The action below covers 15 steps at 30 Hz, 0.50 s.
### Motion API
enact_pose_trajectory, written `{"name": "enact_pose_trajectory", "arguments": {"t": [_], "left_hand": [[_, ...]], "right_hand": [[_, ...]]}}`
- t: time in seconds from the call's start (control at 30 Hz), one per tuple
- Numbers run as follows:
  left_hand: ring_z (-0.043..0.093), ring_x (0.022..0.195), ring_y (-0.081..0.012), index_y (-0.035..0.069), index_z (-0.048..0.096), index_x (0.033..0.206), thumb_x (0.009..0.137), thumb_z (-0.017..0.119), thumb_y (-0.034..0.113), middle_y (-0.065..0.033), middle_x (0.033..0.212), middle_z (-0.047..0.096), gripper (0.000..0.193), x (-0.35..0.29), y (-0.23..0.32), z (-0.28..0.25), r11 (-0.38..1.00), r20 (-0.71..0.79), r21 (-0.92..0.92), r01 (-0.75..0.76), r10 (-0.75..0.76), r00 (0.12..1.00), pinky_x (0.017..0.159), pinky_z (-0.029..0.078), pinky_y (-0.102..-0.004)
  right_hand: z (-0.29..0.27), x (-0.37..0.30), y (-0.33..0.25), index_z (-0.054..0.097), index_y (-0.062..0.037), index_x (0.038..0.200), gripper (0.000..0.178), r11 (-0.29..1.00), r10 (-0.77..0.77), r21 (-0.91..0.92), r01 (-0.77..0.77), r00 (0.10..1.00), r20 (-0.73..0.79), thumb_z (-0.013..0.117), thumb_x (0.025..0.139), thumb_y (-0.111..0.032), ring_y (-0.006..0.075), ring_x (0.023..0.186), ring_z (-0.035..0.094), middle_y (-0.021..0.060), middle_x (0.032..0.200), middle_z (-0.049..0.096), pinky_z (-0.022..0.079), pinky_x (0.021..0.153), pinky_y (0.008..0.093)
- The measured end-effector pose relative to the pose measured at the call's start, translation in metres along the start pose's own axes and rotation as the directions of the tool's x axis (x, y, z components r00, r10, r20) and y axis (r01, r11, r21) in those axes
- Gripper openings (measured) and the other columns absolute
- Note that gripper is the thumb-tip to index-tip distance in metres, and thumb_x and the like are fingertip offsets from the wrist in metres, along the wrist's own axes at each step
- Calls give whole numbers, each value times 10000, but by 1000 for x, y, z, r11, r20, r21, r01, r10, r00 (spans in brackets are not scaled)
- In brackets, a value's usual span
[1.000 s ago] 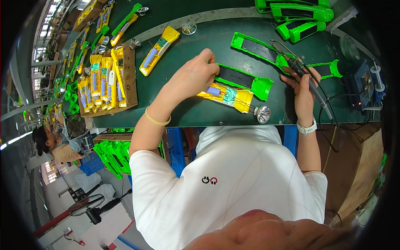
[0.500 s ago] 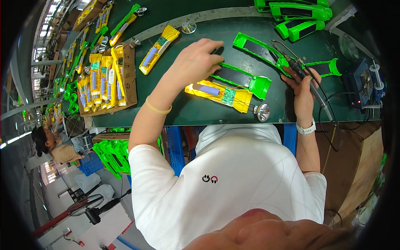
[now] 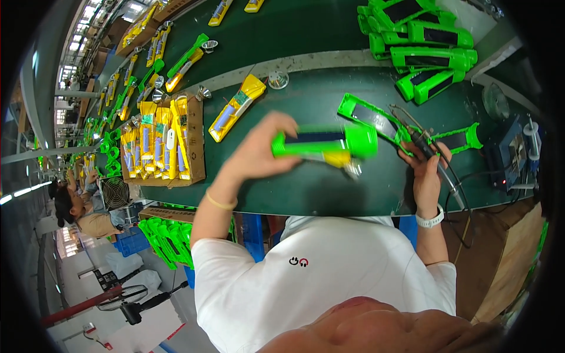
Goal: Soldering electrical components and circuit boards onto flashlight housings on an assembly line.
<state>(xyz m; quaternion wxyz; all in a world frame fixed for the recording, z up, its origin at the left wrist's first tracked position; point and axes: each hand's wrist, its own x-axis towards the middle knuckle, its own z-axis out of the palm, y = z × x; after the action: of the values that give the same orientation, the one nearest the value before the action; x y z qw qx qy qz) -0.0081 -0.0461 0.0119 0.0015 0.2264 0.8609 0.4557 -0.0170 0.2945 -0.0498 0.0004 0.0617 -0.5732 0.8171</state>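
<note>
My left hand (image 3: 259, 152) is closed round the left end of a green flashlight housing (image 3: 361, 141), lifted over the bench and blurred by motion. Under it shows part of a yellow housing half (image 3: 336, 159) with a shiny reflector (image 3: 354, 169) at its right end. My right hand (image 3: 428, 179) grips a soldering iron (image 3: 425, 147), its tip pointing up and away to the left. Right beside that hand lie an open green shell (image 3: 359, 112) and another green shell (image 3: 468, 139). Whether its fingers touch them, I cannot tell.
A cardboard box (image 3: 197, 144) of yellow halves stands left, beside a loose yellow half (image 3: 235, 109) and a reflector (image 3: 278, 80). Green shells (image 3: 432, 59) are piled at the far right. A soldering station (image 3: 511, 156) sits at the right edge. A co-worker (image 3: 85, 206) is at far left.
My left hand has taken hold of the green housing and raised it from the bench, with the yellow half under it. The right hand keeps the soldering iron. The view has tilted.
</note>
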Motion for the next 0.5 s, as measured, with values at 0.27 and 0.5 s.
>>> {"name": "enact_pose_trajectory", "arguments": {"t": [0.27, 0.5], "left_hand": [[539, 1009, -237, 43, 414, 1110, 686, 732, 214, -121, 1046, 548, 557, 147, -147, -121, 872, -276, 416, 257, -148, 950, 883, 401, -301], [484, 1118, -231, 20, 378, 1264, 645, 784, 332, -163, 1218, 481, 804, 177, -175, -184, 773, 116, -154, 616, -605, 788, 955, 380, -336]], "right_hand": [[5, -1, 5, 268, -49, 1191, 451, 990, -36, -130, 46, 996, 78, 443, 921, -364, 357, 1077, 514, 161, 1186, 404, 447, 894, 482], [2, -5, 1, 298, -122, 1141, 438, 991, 31, -128, -31, 1000, -3, 467, 890, -439, 361, 1034, 538, 123, 1189, 431, 492, 792, 499]]}}
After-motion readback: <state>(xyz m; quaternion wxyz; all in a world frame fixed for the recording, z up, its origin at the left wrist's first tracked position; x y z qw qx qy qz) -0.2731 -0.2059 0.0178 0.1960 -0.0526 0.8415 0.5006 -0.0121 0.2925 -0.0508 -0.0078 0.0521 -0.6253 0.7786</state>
